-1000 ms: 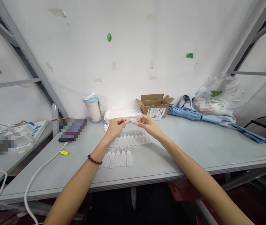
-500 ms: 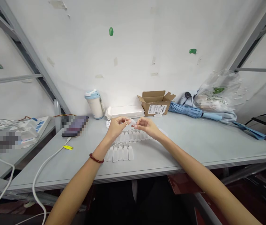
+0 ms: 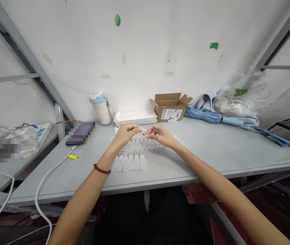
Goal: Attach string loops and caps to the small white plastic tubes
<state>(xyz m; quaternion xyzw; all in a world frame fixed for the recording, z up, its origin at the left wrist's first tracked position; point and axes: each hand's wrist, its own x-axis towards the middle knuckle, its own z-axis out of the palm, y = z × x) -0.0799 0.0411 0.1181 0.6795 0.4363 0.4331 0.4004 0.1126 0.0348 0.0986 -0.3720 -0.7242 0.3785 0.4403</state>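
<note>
One phone (image 3: 80, 133) lies toward the left of the grey surface (image 3: 211, 156), with a lidded cup (image 3: 101, 110) standing upright behind it, near the wall. Next comes the left hand (image 3: 127, 136), a beaded bracelet (image 3: 102, 169) on its wrist; its grip is pinched, thumb against finger, on the left end of a small white piece (image 3: 144, 130). Below the hands, translucent tags (image 3: 137, 163) lie side by side in two rows, and white trays (image 3: 136, 117) sit behind. The piece is held up off the surface, between the two sets of fingertips. At its other end the right hand (image 3: 160, 136) grasps it, also in a thumb-and-finger pinch. The step in hand looks to be fine fingertip work on this single piece; its exact detail is too small to tell. The next move, I judge, calls for a light, even hold at both ends, with the wrists kept clear of the rows beneath. Farther right are an open carton (image 3: 172, 114), a folded blue umbrella (image 3: 203, 115) and a clear plastic bag (image 3: 242, 102).
</note>
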